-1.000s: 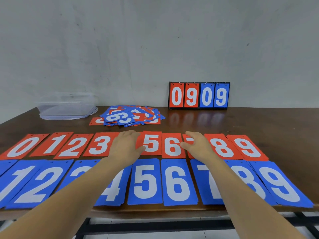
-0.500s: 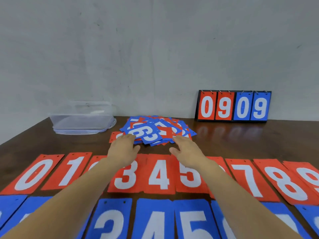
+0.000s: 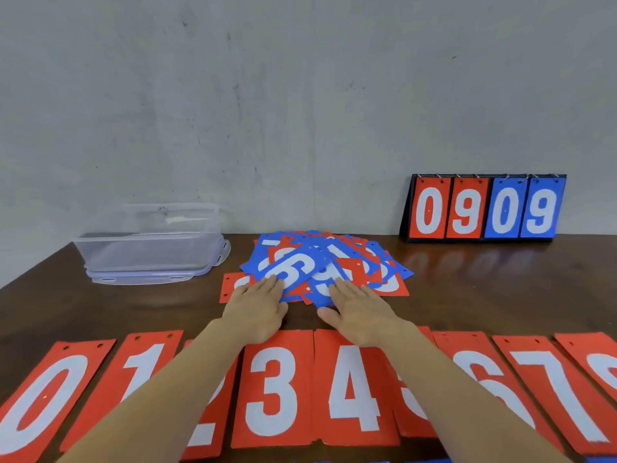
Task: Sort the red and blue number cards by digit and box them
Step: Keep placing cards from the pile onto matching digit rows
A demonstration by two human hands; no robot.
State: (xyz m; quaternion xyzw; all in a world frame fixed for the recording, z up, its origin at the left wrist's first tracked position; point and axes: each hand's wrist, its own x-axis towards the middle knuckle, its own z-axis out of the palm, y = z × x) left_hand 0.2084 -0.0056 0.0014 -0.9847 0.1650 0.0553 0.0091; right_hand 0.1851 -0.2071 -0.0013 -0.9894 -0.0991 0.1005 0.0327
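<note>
While reaching forward over a row of red cards point(image 3: 334, 344), lays the left hand point(image 3: 257, 307) flat on the near left edge of a loose pile of cards point(image 3: 354, 259) at centre frame, fingers straight and close together, tips touching a blue 6 card point(image 3: 293, 267) on top. Lays the right hand point(image 3: 359, 310) likewise on the near right edge of the pile, palm down, fingers straight, thumb spread toward the other hand. Grips nothing with either hand; cannot tell how hard either presses. Holds the two hands near each other but apart, with bare brown surface point(image 3: 302, 315) between the thumbs.

Behind the hands: red and blue cards mixed and overlapping in the pile, several turned at angles, most digits hidden.

Across the bottom of the frame: red cards flat and side by side, reading from left to right 0 point(image 3: 43, 396), 1 point(image 3: 140, 372), 3 point(image 3: 272, 392), 4 point(image 3: 354, 385), 6 point(image 3: 494, 389) and 7 point(image 3: 554, 392), with 2 point(image 3: 208, 426) and 5 point(image 3: 409, 409) partly covered by the arms and one more cut off at the right edge.

Left of centre, near the pile but apart from it: a clear plastic box point(image 3: 150, 248), standing on what looks like its lid point(image 3: 140, 279).

Upper right of the surface, against the grey wall point(image 3: 300, 95): a small scoreboard point(image 3: 484, 208) showing red 0 9 and blue 0 9.
</note>
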